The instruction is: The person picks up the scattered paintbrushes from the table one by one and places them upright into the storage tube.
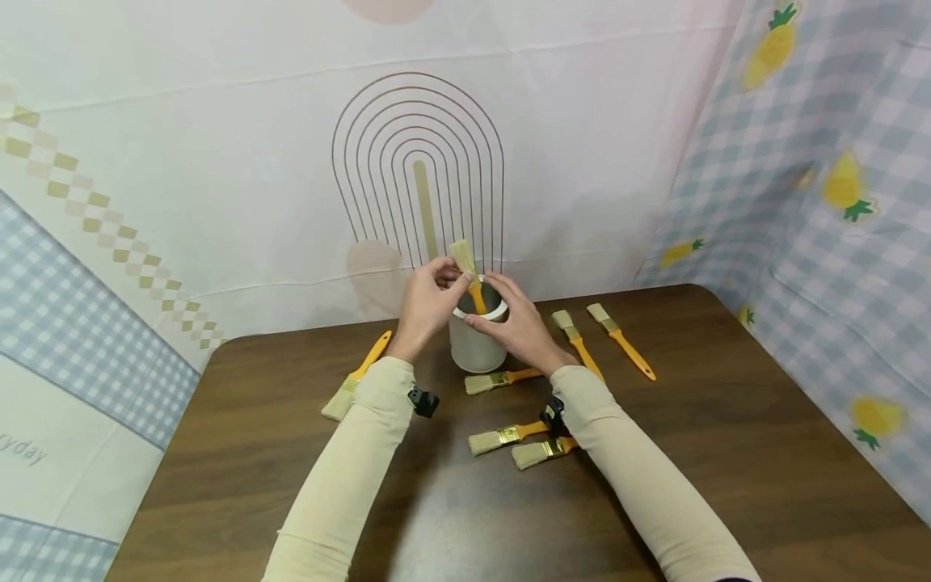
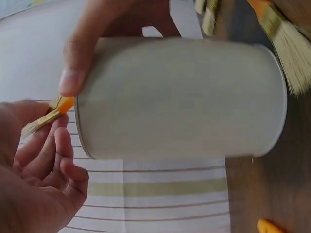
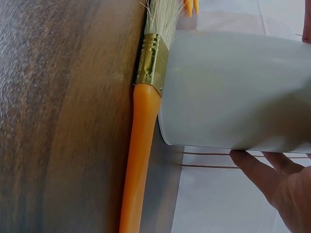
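My left hand pinches a paintbrush, bristles up, above the pale round can. Its orange handle reaches down inside the can's white rim. My right hand grips the upper right side of the can, which stands upright. In the left wrist view, the thumb of the right hand lies at the rim, and the left hand holds the brush by its metal band. The right wrist view shows fingers of the right hand against the can wall.
Several more orange-handled brushes lie on the brown table: one brush on the left, one brush just before the can, a pair of brushes nearer me, and others on the right. A patterned cloth hangs behind the table.
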Tool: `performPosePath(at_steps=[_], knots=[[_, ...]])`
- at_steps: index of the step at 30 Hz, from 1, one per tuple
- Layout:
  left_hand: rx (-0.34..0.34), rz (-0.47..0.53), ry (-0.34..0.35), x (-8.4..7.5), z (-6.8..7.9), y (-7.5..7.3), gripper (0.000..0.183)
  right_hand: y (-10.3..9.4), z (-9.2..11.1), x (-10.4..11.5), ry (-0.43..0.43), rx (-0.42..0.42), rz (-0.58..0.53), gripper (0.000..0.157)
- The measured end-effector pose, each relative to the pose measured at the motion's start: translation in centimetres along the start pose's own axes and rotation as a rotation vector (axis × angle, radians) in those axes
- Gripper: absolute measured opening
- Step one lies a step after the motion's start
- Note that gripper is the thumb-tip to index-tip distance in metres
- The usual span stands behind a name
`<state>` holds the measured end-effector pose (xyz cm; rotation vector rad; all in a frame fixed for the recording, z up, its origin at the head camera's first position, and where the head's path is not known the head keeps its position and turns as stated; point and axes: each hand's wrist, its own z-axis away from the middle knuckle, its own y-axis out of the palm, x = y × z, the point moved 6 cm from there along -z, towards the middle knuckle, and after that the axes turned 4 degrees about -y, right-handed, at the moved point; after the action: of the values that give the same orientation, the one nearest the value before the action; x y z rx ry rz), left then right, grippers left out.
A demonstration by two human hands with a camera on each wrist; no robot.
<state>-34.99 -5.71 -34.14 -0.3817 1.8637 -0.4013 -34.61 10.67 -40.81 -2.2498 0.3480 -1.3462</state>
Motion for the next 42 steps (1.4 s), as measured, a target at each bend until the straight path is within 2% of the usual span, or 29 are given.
performPosePath(at_steps=[4, 9, 16, 20, 24, 27, 31, 37, 39, 42], knots=[[0.107, -0.119, 0.008, -0.2, -0.1, 0.7, 0.018, -0.2, 0.1, -0.1, 0.015, -0.004, 0.003, 0.088], [0.237, -0.220, 0.006, -0.3, -0.2, 1.4, 0.027, -0.2, 0.1, 0.0, 0.019, 0.008, 0.001, 0.088], [0.379, -0.373, -0.055, -0.5, -0.3, 1.9, 0.034, -0.1, 0.1, -0.1, 0.018, 0.015, -0.008, 0.085], [0.361, -0.360, -0.103, -0.3, -0.4, 1.7, 0.027, 0.0, 0.1, -0.1, 0.018, 0.019, -0.003, 0.087], [0.321, -0.299, -0.117, 0.0, -0.4, 0.9, 0.036, 0.1, 0.1, -0.1, 0.010, 0.018, -0.002, 0.087], [0.308, -0.266, -0.099, -0.2, -0.3, -0.1, 0.036, 0.0, 0.0, 0.0, 0.006, 0.010, 0.000, 0.086], [0.278, -0.225, -0.067, -0.8, 0.3, -2.3, 0.035, 0.0, -0.4, 0.1, 0.003, 0.009, 0.003, 0.086], [0.317, -0.265, -0.015, -1.5, 2.8, -5.4, 0.031, -0.9, -0.2, 0.0, -0.001, -0.006, 0.019, 0.085], [0.335, -0.304, -0.021, -1.1, 4.0, -6.1, 0.029, -1.3, 0.0, -0.1, 0.001, -0.013, 0.023, 0.085], [0.350, -0.385, -0.047, 0.8, 5.6, -6.4, 0.026, -1.9, 0.2, -0.3, -0.002, -0.020, 0.027, 0.085]])
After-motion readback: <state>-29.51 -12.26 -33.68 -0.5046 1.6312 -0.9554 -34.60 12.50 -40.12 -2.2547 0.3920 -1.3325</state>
